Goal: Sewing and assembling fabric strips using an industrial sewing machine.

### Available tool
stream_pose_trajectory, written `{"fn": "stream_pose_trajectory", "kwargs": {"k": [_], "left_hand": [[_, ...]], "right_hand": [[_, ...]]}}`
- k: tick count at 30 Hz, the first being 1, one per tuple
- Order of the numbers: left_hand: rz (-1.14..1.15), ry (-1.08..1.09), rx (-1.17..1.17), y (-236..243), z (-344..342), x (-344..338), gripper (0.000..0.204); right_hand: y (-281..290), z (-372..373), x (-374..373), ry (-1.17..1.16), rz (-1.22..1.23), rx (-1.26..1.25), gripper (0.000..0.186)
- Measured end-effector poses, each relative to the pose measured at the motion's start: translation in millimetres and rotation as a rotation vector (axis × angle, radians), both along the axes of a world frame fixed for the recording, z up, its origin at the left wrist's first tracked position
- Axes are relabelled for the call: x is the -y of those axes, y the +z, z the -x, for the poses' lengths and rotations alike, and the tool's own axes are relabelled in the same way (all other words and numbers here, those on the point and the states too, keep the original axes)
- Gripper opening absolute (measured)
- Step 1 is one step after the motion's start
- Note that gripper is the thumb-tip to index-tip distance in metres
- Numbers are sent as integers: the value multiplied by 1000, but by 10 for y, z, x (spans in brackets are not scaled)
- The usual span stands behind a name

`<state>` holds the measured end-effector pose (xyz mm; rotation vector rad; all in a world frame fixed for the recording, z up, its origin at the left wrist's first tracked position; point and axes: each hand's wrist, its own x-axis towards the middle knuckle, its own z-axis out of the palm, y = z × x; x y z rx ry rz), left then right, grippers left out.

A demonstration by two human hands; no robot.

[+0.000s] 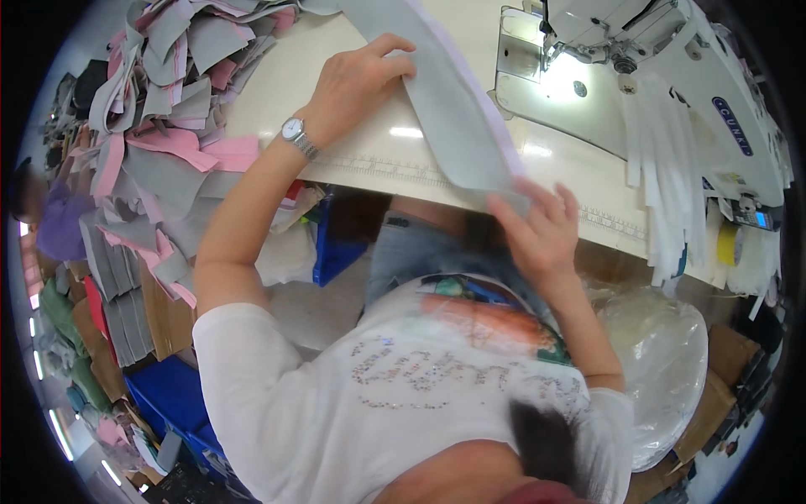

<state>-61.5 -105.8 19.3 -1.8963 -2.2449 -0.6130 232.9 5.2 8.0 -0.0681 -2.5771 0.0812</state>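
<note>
A long grey fabric strip [449, 101] with a lilac edge lies slantwise across the pale sewing table. My left hand [361, 88], with a watch [295, 133] on its wrist, has its fingers curled in at the strip's left edge, pinching it. At the near end of the strip, by the table's front edge, my right hand [541, 227] holds the corner between thumb and fingers; these fingers are slightly blurred. To the right of the strip stands a sewing machine [697, 76], its lamp lighting the needle area.
Grey and pink fabric pieces [180, 92] are heaped on the left of the table. A printed ruler [386, 168] runs along the front edge. White strips [667, 168] hang by the machine. Below are a blue bin [168, 395] and a clear plastic bag [655, 361]. Another person [63, 214] is at far left.
</note>
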Motion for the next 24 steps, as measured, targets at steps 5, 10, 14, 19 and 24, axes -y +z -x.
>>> {"fn": "stream_pose_trajectory", "kwargs": {"k": [5,10,14,19,24], "left_hand": [[-63,-94,520,-90,221,-159,27],[40,-83,208,-72,140,-217,46],[405,-97,170,236,324,7,44],[138,-228,-33,109,72,-84,28],[221,-421,33,73,-325,-361,28]], "right_hand": [[197,214,273,396,397,39,37],[132,327,289,492,520,33,35],[228,172,-224,176,371,-172,15],[400,-169,-1207,-687,-108,-200,22],[369,-452,-1683,-909,-219,229,25]]}}
